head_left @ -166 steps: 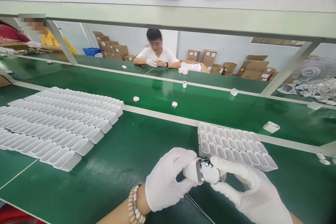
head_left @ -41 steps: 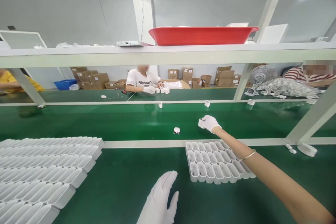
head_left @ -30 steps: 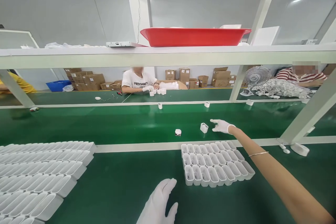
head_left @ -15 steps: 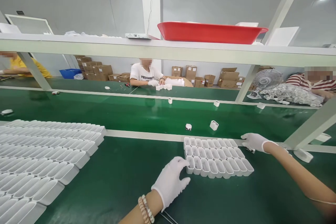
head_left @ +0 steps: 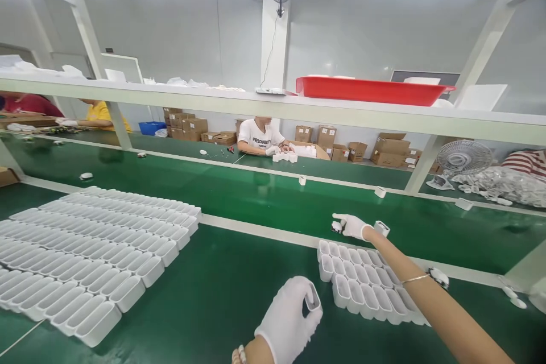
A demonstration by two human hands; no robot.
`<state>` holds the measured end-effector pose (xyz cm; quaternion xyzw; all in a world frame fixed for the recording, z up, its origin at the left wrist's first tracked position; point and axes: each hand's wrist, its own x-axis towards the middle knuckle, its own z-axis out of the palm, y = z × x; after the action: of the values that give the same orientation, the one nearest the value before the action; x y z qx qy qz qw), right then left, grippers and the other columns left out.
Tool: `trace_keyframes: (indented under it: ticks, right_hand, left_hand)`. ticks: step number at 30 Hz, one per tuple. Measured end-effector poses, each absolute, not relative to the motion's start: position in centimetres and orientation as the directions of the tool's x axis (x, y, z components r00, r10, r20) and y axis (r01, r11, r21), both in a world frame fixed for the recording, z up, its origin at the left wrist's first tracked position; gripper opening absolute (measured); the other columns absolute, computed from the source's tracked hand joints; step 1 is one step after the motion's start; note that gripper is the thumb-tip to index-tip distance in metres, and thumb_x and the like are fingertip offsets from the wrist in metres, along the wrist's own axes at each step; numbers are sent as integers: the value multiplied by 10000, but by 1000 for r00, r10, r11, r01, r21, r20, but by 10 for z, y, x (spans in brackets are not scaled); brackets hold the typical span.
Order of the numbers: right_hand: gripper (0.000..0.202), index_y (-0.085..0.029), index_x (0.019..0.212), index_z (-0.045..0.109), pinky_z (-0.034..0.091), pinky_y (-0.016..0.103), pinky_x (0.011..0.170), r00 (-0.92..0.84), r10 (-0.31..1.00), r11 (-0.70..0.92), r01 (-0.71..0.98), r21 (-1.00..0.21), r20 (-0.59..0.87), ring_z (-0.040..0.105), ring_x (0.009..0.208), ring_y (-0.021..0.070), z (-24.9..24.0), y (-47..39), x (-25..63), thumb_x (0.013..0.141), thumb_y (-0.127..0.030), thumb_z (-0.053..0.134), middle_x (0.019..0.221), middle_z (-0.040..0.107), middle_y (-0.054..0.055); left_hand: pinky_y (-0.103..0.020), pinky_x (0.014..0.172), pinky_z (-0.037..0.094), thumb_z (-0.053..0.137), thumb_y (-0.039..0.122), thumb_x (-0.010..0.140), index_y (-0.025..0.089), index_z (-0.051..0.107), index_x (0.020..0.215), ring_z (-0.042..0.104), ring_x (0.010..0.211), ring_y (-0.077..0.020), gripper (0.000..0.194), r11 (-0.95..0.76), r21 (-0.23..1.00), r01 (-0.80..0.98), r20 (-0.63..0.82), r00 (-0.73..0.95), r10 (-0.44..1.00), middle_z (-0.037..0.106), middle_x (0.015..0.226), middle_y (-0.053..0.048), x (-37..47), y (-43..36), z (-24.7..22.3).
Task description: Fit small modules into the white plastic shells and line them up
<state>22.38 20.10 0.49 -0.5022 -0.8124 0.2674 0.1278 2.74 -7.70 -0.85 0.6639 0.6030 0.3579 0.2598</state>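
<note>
My left hand (head_left: 292, 313), in a white glove, is closed on a small white plastic housing (head_left: 313, 297), held above the green table just left of the nearer housings. My right hand (head_left: 352, 226), also gloved, reaches over the green belt with its fingers stretched out. Just under its fingertips sits a small white part with a dark underside (head_left: 336, 228); whether they touch is unclear. Beneath my right forearm stands a block of open white housings (head_left: 362, 298) in rows. Behind my right hand, a single white housing (head_left: 382, 228) lies on the belt.
Many rows of white housings (head_left: 98, 318) cover the left of the table. A white rail (head_left: 256, 231) separates table and belt. Overhead runs a shelf (head_left: 213, 98) with a red tray (head_left: 371, 90). Across the belt a person (head_left: 260, 136) handles white pieces. A fan (head_left: 464, 156) stands right.
My left hand has lifted one housing from the block's near left corner. My right hand has moved left from beside the block to the small part on the belt. The view has tilted up and left.
</note>
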Motion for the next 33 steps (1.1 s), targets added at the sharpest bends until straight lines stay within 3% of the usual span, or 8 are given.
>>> trace_keyframes:
  ticks: [11, 17, 21, 24, 28, 33]
  right_hand:
    - [283, -160, 1143, 600, 545, 401, 813, -378, 917, 222, 751, -622, -130, 635, 957, 204, 2, 196, 227, 924, -339, 588, 1144, 629, 67]
    - [237, -153, 1056, 639, 544, 385, 811, -357, 932, 227, 696, -682, -53, 645, 934, 201, 19, 184, 224, 915, -339, 600, 1089, 657, 51]
    - [360, -144, 1186, 597, 553, 415, 840, -449, 892, 336, 566, -753, 60, 660, 962, 213, 45, 143, 218, 888, -342, 631, 1118, 667, 99]
    - [563, -169, 1292, 565, 522, 414, 942, -562, 814, 447, 442, -778, 148, 662, 1001, 233, 65, 83, 220, 798, -402, 705, 1134, 676, 105]
    - [506, -315, 1307, 571, 523, 435, 959, -658, 716, 575, 364, -733, 234, 638, 1081, 254, 76, 0, 222, 811, -331, 673, 1269, 608, 68]
    - [522, -327, 1310, 542, 528, 478, 950, -652, 650, 739, 425, -523, 390, 614, 1131, 291, 67, -44, 218, 813, -225, 660, 1220, 661, 51]
  left_hand:
    - [-270, 697, 531, 637, 228, 793, 207, 493, 891, 601, 721, -133, 175, -196, 940, 281, 212, -30, 977, 596, 829, 0, 15, -80, -13]
    - [-343, 810, 547, 637, 185, 758, 195, 525, 994, 617, 844, -171, 261, -217, 933, 287, 241, -51, 969, 617, 945, -43, 13, -84, 2]
    - [-393, 871, 545, 647, 189, 755, 200, 521, 1078, 628, 934, -202, 346, -258, 921, 292, 288, -64, 955, 621, 1044, -70, 10, -88, 8]
    - [-425, 912, 529, 656, 142, 736, 212, 524, 1124, 629, 975, -219, 416, -314, 880, 355, 363, -77, 929, 624, 1080, -75, 9, -91, 8]
    - [-422, 919, 528, 637, 81, 751, 246, 538, 1143, 614, 1028, -226, 437, -440, 770, 462, 492, 10, 871, 612, 1132, -70, 8, -96, 8]
    - [-432, 987, 492, 613, 44, 795, 272, 464, 1255, 555, 1144, -226, 535, -617, 604, 505, 653, 130, 746, 594, 1216, -78, 8, -100, 6]
